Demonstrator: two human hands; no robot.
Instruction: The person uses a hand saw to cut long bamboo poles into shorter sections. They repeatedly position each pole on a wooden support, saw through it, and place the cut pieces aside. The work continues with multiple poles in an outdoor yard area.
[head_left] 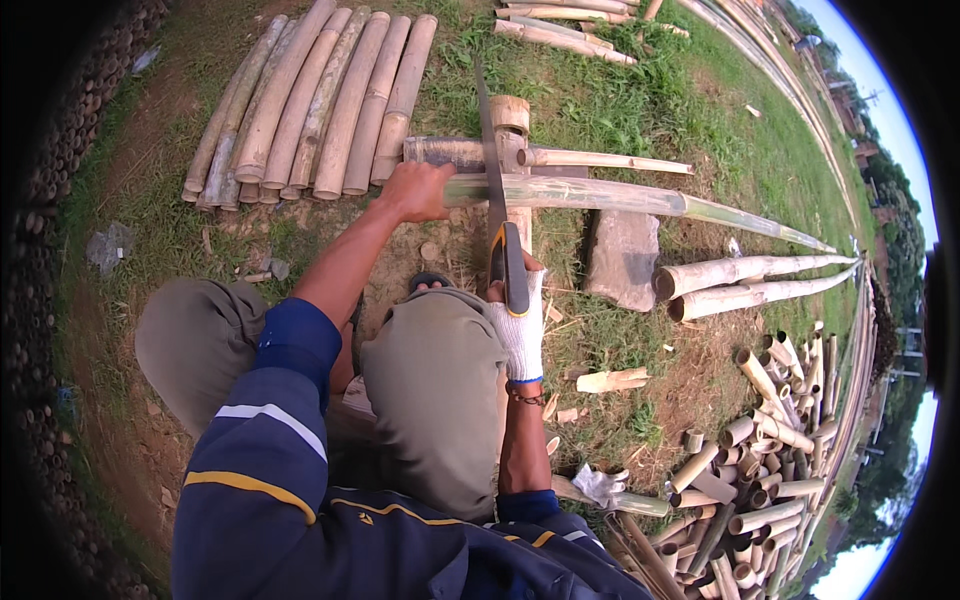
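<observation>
Row of cut bamboo lengths (310,105) lies side by side on the grass upper left; pile of short bamboo offcuts (765,470) lower right, flat stone (622,258) between. Long green bamboo pole (620,196) rests across a wooden post (512,120), bare left hand (418,190) clamped on its near end. Gloved right hand (520,325) grips the handsaw (497,210) handle, blade on the pole.

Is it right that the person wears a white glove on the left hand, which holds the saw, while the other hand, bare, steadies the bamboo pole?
Not quite: the head view shows the white glove on the right hand, which holds the saw. The bare left hand steadies the bamboo pole.
</observation>
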